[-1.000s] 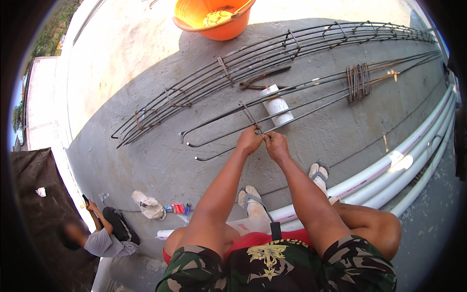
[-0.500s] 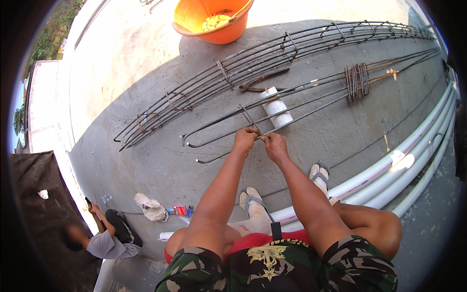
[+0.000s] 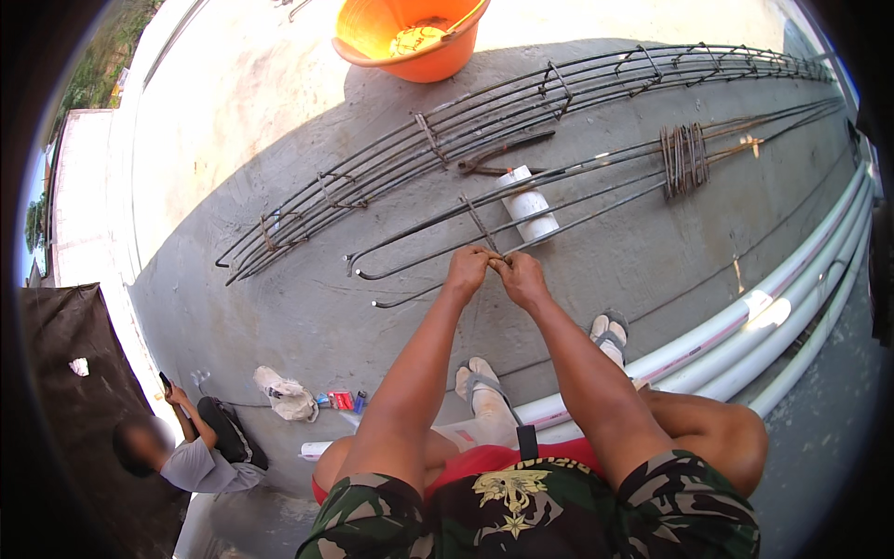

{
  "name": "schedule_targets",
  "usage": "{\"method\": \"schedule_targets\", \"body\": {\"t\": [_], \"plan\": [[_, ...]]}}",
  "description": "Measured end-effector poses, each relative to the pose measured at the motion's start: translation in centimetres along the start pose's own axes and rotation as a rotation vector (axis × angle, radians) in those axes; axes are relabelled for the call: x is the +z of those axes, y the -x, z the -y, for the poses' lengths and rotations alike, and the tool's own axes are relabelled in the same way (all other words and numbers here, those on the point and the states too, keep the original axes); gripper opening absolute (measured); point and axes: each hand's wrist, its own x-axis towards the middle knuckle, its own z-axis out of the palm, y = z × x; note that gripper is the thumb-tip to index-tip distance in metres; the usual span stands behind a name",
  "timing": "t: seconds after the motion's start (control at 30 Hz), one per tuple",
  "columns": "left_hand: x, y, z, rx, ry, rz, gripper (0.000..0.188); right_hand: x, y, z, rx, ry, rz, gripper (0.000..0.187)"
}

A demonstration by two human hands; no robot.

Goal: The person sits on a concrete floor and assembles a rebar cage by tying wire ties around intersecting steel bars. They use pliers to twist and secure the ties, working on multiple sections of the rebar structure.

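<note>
My left hand (image 3: 470,270) and my right hand (image 3: 521,279) meet at the near corner of a rusty steel stirrup (image 3: 478,219), with fingers pinched together. Whatever lies between the fingertips is too small to make out. The stirrup stands around several long rebars (image 3: 414,265), whose hooked ends point left. A short white pipe piece (image 3: 529,209) props up these bars just beyond my hands. Farther right along them hangs a bunch of stirrups (image 3: 684,161).
Behind lies a long rebar cage (image 3: 368,186), with a long-handled cutter-like tool (image 3: 494,156) beside it. An orange tub (image 3: 414,51) stands at the back. Long white pipes (image 3: 712,359) run under my legs. A person (image 3: 200,456) sits at left near a pale cloth (image 3: 286,395).
Both hands stay at the stirrup's near corner; the fingers have shifted slightly and my right hand has drawn a little closer to the left. The view has moved slightly.
</note>
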Motion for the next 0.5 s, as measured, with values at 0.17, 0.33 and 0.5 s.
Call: {"method": "schedule_targets", "body": {"t": [0.17, 0.33, 0.5], "plan": [[0.9, -0.5, -0.6, 0.017, -0.310, -0.102, 0.038, 0.0, -0.2, -0.3, -0.004, -0.064, -0.008, 0.032], [1.0, -0.4, -0.2, 0.081, -0.554, -0.109, 0.052, 0.5, -0.2, -0.2, 0.131, -0.230, 0.014, 0.028], [0.3, -1.6, 0.1, 0.074, -0.525, 0.005, 0.051, 1.2, -0.3, -0.2, 0.174, -0.204, -0.068, 0.020]]}}
